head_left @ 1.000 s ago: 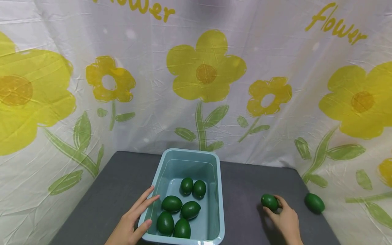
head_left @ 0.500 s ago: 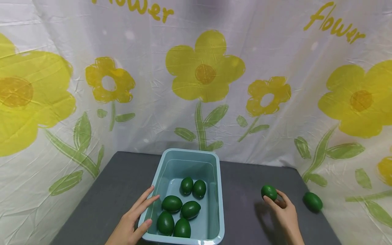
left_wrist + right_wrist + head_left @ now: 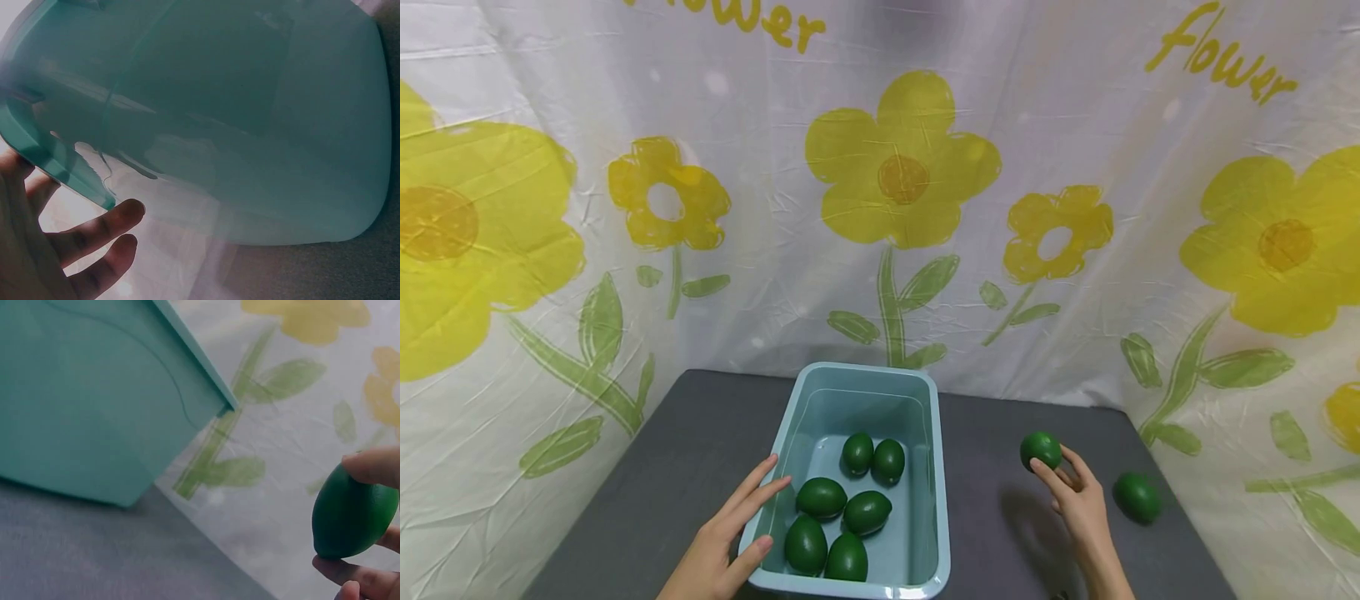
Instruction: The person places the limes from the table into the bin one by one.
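In the head view, my right hand [image 3: 1075, 492] pinches a dark green lime [image 3: 1040, 451] between thumb and fingers, above the grey table right of the bin. The right wrist view shows this lime [image 3: 353, 515] with its pointed end downward and fingertips [image 3: 369, 467] on its upper side. My left hand [image 3: 722, 533] rests at the left rim of a pale blue-green plastic bin [image 3: 943, 500], its fingers spread and fairly straight. Several limes [image 3: 867, 513] lie on the bin's floor, mostly toward its near left. Another lime [image 3: 1138, 498] is on the table, right of my right hand.
The dark grey table [image 3: 992, 425] extends on both sides of the bin. A white curtain [image 3: 760, 292] printed with yellow flowers hangs behind the table and along both sides. The loose lime is near the table's right edge.
My right hand has lifted its lime off the table and carried it slightly left and away from me. The loose lime on the right has rolled left. My left hand stays put.
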The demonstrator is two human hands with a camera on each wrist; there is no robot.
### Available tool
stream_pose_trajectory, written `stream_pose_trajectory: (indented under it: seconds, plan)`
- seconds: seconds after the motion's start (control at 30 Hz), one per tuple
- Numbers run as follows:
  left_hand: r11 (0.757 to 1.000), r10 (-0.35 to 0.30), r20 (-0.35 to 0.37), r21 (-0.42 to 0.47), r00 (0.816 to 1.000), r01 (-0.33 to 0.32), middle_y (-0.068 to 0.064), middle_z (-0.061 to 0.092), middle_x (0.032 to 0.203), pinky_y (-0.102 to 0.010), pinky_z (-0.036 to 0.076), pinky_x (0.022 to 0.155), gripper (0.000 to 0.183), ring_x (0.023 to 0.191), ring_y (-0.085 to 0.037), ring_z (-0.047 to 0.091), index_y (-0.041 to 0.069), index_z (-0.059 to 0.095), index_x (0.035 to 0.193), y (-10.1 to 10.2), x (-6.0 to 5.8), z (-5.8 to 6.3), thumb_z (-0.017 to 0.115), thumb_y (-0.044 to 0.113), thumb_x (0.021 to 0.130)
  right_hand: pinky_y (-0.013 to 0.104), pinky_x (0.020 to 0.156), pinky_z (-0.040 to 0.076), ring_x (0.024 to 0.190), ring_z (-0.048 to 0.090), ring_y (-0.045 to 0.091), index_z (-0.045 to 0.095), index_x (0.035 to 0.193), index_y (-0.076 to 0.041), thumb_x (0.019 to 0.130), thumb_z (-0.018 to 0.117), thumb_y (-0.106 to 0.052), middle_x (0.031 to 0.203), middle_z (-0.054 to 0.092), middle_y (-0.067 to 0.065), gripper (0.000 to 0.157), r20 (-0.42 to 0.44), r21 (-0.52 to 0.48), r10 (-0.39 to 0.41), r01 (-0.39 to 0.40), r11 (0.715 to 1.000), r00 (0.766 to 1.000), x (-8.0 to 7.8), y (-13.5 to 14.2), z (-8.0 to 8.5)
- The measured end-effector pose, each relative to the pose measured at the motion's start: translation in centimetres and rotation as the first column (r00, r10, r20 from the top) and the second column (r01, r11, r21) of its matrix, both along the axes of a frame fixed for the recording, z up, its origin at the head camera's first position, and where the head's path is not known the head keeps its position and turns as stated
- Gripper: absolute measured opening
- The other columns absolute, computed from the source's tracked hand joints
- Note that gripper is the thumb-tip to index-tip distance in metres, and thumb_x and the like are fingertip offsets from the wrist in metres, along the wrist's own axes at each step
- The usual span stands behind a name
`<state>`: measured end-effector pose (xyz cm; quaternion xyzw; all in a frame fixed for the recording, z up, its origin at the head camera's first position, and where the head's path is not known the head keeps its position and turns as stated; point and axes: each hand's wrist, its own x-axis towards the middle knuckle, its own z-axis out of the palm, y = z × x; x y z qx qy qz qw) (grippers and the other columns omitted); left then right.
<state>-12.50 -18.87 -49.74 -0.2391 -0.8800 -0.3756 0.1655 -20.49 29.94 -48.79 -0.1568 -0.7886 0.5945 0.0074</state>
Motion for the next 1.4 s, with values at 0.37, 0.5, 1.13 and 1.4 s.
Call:
stream_pose_trajectory:
  seconds: [0.37,0.5,1.13,1.4]
  plan:
    - [1.000,-0.002,-0.002,0.013,1.000,0.002,-0.002,0.036,0.172,-0.045,0.057,0.092,0.065,0.148,0.006,0.038,0.029,0.050,0.159,0.2,0.0,-0.1,0.066,0.007,0.100,0.041,0.100,0.052,0.135,0.054,0.022,0.041,0.163,-0.021,0.104,0.069,-0.041,0.159,0.049,0.022,0.069,-0.130,-0.007,0.040,-0.042,0.999,0.991,-0.9,-2.6,2.1]
    - [1.000,-0.003,0.004,0.012,1.000,0.003,-0.003,0.036,0.172,-0.044,0.057,0.092,0.065,0.148,0.006,0.038,0.029,0.049,0.159,0.2,-0.1,-0.3,0.065,0.007,0.100,0.030,0.091,0.052,0.121,0.058,0.007,0.049,0.158,-0.023,0.103,0.072,-0.038,0.151,0.057,0.017,0.062,-0.170,-0.010,0.045,-0.048,0.999,0.984,-1.1,-3.6,2.9]
    - [1.000,-0.018,-0.005,0.025,1.000,0.019,-0.004,0.036,0.171,-0.043,0.057,0.092,0.065,0.147,0.006,0.039,0.028,0.049,0.159,0.2,-0.4,-0.2,0.065,0.006,0.101,0.052,0.104,0.047,0.139,0.052,0.032,0.044,0.162,-0.020,0.103,0.073,-0.032,0.152,0.054,0.022,0.067,-0.258,-0.054,0.098,-0.116,0.992,0.961,-2.9,-7.1,5.4]
    - [0.999,0.008,-0.008,0.036,1.000,-0.008,-0.002,0.038,0.170,-0.044,0.057,0.091,0.064,0.148,0.008,0.037,0.031,0.051,0.158,0.1,-0.2,-0.5,0.066,0.008,0.100,0.037,0.092,0.049,0.125,0.057,0.021,0.051,0.157,-0.021,0.100,0.076,-0.033,0.143,0.064,0.018,0.063,-0.272,-0.053,0.101,-0.119,0.991,0.957,-3.2,-8.8,6.0]
